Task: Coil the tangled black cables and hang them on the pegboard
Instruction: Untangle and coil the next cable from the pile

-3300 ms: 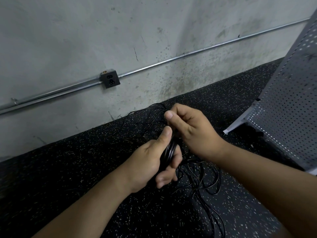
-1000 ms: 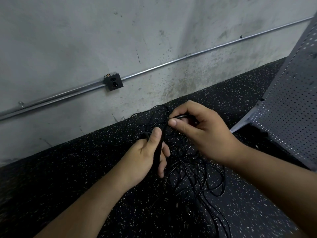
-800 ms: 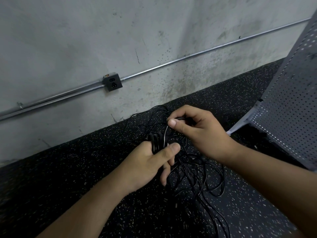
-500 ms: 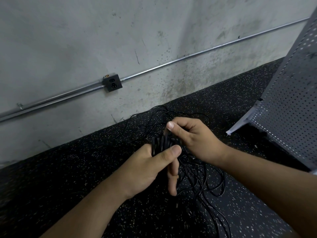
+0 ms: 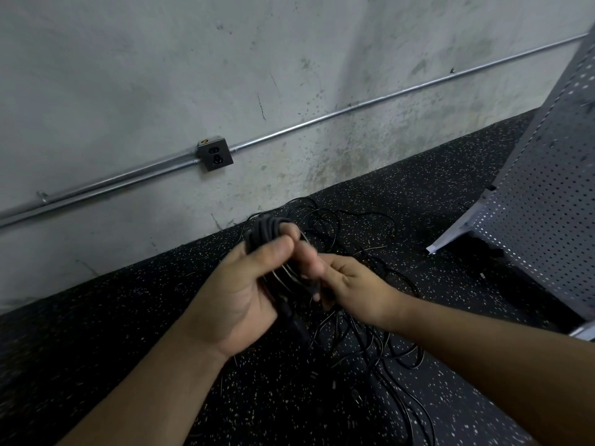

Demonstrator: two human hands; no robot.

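The left hand gripped a coil of black cable, thumb pressed over the loops, with the top of the coil rising above the fingers. The right hand pinched strands of that coil just beside the left thumb. Loose black cables sprawled on the speckled floor beneath. A grey pegboard leaned at the right; an outlet box sat on the concrete wall.

Bg: grey concrete wall, stained and blotchy w/ dark specks and a thin crack. Metal conduit runs diag across it thru a dark outlet box. Black rubber floor w/ pale flecks meets wall base. Dim, flat light.
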